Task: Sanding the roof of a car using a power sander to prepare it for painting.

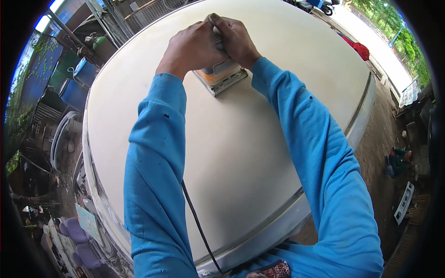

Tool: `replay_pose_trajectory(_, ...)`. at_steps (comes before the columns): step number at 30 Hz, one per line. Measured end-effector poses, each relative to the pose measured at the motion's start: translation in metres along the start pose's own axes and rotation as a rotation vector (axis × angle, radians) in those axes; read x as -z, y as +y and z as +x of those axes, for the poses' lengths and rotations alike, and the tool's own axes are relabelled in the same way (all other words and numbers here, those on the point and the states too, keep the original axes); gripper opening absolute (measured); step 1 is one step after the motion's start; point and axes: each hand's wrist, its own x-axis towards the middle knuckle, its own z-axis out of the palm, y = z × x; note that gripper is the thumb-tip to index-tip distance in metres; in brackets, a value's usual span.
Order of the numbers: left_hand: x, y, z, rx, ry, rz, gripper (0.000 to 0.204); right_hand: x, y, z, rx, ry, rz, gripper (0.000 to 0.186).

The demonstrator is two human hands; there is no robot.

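Note:
Both my arms, in blue sleeves, reach forward over a broad cream-white vehicle roof [232,153]. An orange and grey electric sander [219,75] rests on that surface, its flat square pad against the paint. My left hand [192,50] is wrapped round the sander's top from the left. From the right, my right hand [235,42] closes over the same grip, and the thumbs meet near the front. Most of the sander's upper body is hidden under my fingers. A dark power cord [198,222] runs along the roof beside my left forearm, down to the near edge.
A grooved channel [273,217] follows the roof's near right edge. Off to the left stand blue barrels [74,92] and a green cylinder [99,43]; purple seats [85,250] lie lower down. A red object [360,50] shows past the far right edge, with a motorbike [327,9] beyond.

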Motion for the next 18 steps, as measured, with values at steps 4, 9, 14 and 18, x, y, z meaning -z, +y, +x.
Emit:
replay_pose_trajectory(4,-0.008,-0.007,0.019,-0.096,-0.001,-0.059,0.078,0.011,0.006,0.009,0.017,0.034,0.05,0.057)
replay_pose_trajectory(9,-0.012,-0.02,0.023,-0.083,-0.005,-0.066,0.08,0.008,-0.001,0.008,0.183,-0.045,-0.022,0.056)
replay_pose_trajectory(14,-0.006,-0.031,0.006,-0.018,-0.037,-0.08,0.083,-0.011,-0.003,0.005,0.128,-0.073,-0.013,0.054)
replay_pose_trajectory(18,0.0,-0.038,-0.01,-0.014,0.028,-0.075,0.084,-0.028,0.001,0.004,-0.05,-0.106,0.167,0.045)
